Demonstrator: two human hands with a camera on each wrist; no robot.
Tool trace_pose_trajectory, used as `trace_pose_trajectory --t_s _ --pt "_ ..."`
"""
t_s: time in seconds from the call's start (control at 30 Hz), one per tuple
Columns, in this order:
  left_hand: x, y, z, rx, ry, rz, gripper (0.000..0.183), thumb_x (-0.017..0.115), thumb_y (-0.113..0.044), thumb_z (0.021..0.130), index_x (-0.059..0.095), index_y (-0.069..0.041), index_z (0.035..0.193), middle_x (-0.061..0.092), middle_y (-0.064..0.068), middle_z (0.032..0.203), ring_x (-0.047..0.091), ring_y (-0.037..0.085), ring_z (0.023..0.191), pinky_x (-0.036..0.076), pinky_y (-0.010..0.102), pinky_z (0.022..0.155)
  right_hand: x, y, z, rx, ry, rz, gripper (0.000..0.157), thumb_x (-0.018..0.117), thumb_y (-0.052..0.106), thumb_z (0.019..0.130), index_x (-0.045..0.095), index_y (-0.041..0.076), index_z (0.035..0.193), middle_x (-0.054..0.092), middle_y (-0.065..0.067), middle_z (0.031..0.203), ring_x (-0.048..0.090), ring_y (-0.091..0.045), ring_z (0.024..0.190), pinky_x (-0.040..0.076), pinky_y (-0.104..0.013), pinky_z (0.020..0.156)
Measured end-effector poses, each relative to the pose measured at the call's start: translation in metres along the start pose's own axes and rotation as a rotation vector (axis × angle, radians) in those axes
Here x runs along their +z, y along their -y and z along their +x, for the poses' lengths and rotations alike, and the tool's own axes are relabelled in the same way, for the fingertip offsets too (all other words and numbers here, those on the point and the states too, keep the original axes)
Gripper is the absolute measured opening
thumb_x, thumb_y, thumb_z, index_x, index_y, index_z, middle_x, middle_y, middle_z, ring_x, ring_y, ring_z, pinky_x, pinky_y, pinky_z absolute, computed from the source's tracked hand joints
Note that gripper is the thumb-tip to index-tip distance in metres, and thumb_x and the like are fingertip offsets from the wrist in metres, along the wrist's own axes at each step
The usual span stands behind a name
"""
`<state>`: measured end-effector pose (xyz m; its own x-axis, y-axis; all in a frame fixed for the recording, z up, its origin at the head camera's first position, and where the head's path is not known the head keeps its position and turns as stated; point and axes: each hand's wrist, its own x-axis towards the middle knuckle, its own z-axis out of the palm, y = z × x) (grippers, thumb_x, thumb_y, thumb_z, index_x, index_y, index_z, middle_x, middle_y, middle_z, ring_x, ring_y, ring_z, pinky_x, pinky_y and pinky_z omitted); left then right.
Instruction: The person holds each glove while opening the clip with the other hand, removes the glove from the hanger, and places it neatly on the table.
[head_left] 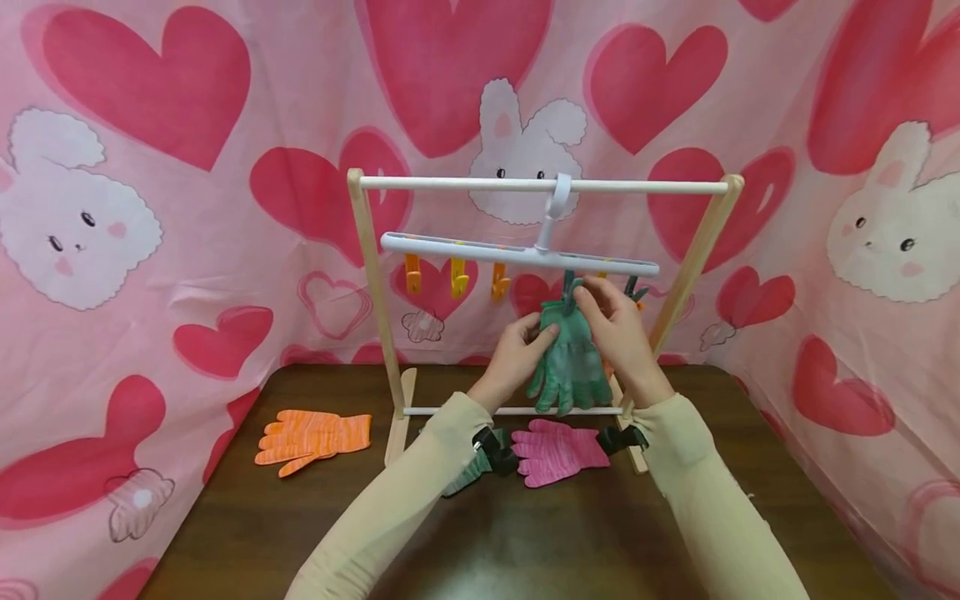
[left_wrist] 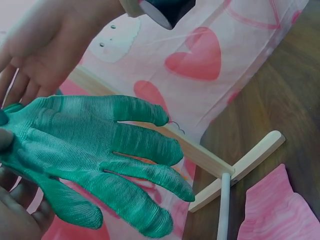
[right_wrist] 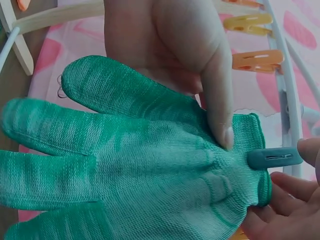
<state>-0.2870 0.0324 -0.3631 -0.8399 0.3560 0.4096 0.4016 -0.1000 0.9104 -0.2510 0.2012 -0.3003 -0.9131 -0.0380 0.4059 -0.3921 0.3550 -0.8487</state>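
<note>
A green knit glove [head_left: 572, 362] hangs fingers-down below the white hanger [head_left: 472, 248]. My left hand [head_left: 516, 360] pinches its edge near the cuff, with the thumb lying on the knit in the right wrist view. A dark teal clip [right_wrist: 275, 157] bites the middle of the cuff. At the clip's outer end is the thumb of my right hand [head_left: 621, 332]; thumb and fingers pinch the clip. Seen from the left wrist, the green glove [left_wrist: 85, 132] spreads its fingers toward the rack's foot.
A wooden rack [head_left: 372, 275] with a white top rod [head_left: 465, 183] carries the hanger. Orange clips [head_left: 413, 273] and a yellow clip [head_left: 459, 277] hang at its left. On the brown table [head_left: 300, 533] lie an orange glove [head_left: 315, 437], a pink glove [head_left: 562, 452] and a partly hidden green glove [head_left: 467, 473].
</note>
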Motion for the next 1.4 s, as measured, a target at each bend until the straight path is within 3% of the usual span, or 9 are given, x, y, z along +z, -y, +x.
trace_pose_trajectory --t_s 0.17,0.23,0.33,0.43,0.57,0.8,1.1,1.3,1.4 --pt "-0.002 -0.004 -0.001 -0.007 0.030 -0.011 0.027 0.056 -0.013 0.108 0.064 0.004 0.127 0.074 0.021 0.108 0.068 0.007 0.084 0.056 0.024 0.078 0.004 0.001 0.006 -0.023 0.000 0.001 0.051 0.054 0.029 0.110 0.049 -0.002 0.150 0.058 -0.023 0.144 0.053 -0.031 0.136 0.040 -0.043 0.115" --pt "-0.003 -0.004 -0.002 -0.009 0.028 -0.006 0.028 0.056 -0.013 0.108 0.064 0.004 0.129 0.074 0.021 0.110 0.069 0.008 0.085 0.056 0.025 0.079 0.006 0.001 0.007 -0.011 -0.011 0.002 0.050 0.056 0.032 0.109 0.052 0.001 0.149 0.061 -0.021 0.139 0.056 -0.029 0.128 0.047 -0.035 0.104" --pt "-0.005 -0.005 -0.003 -0.007 0.012 0.015 0.026 0.057 -0.014 0.108 0.065 0.003 0.126 0.075 0.020 0.106 0.068 0.009 0.082 0.055 0.025 0.077 0.006 0.003 0.008 0.030 -0.020 0.006 0.053 0.058 0.037 0.107 0.053 0.006 0.150 0.062 -0.017 0.139 0.057 -0.026 0.126 0.046 -0.027 0.092" --pt "-0.005 -0.006 -0.003 -0.002 0.002 0.018 0.024 0.057 -0.014 0.108 0.066 0.003 0.123 0.075 0.020 0.103 0.068 0.009 0.080 0.054 0.025 0.076 0.006 0.003 0.011 0.059 -0.024 0.026 0.053 0.061 0.037 0.106 0.055 0.006 0.148 0.062 -0.016 0.138 0.056 -0.022 0.123 0.045 -0.028 0.088" --pt "-0.004 -0.005 -0.002 0.005 -0.003 0.012 0.023 0.058 -0.013 0.107 0.066 0.004 0.121 0.075 0.021 0.102 0.067 0.007 0.080 0.054 0.024 0.075 0.006 0.003 0.015 0.059 -0.052 0.070 0.048 0.065 0.032 0.105 0.060 0.003 0.142 0.066 -0.014 0.127 0.059 -0.016 0.115 0.045 -0.028 0.096" --pt "-0.002 -0.006 0.000 0.007 0.004 0.023 0.022 0.058 -0.012 0.108 0.066 0.003 0.121 0.074 0.020 0.097 0.066 0.008 0.076 0.052 0.023 0.073 0.007 0.002 0.016 0.064 -0.132 0.137 0.046 0.072 0.030 0.100 0.067 0.001 0.135 0.070 0.005 0.110 0.061 -0.011 0.108 0.049 -0.025 0.096" --pt "-0.001 -0.002 -0.005 0.000 0.022 0.093 0.022 0.059 -0.015 0.107 0.068 0.002 0.117 0.075 0.018 0.096 0.066 0.009 0.076 0.053 0.023 0.072 0.005 -0.002 0.012 0.107 -0.146 0.190 0.049 0.074 0.033 0.099 0.067 0.004 0.137 0.069 0.004 0.116 0.060 -0.014 0.113 0.048 -0.028 0.099" --pt "-0.005 0.007 -0.008 0.022 0.031 0.159 0.018 0.060 -0.017 0.107 0.068 0.000 0.109 0.070 0.011 0.082 0.057 0.010 0.068 0.045 0.023 0.067 0.006 -0.003 0.012 0.080 -0.142 0.189 0.048 0.072 0.029 0.100 0.065 0.002 0.139 0.070 0.006 0.113 0.063 -0.014 0.106 0.053 -0.025 0.095" --pt "-0.010 0.011 -0.012 0.011 0.031 0.162 0.019 0.060 -0.016 0.107 0.069 0.000 0.112 0.072 0.012 0.086 0.058 0.010 0.069 0.046 0.023 0.068 0.008 -0.004 0.011 0.084 -0.131 0.169 0.051 0.072 0.030 0.100 0.062 0.003 0.143 0.070 0.001 0.117 0.064 -0.015 0.103 0.053 -0.029 0.097"
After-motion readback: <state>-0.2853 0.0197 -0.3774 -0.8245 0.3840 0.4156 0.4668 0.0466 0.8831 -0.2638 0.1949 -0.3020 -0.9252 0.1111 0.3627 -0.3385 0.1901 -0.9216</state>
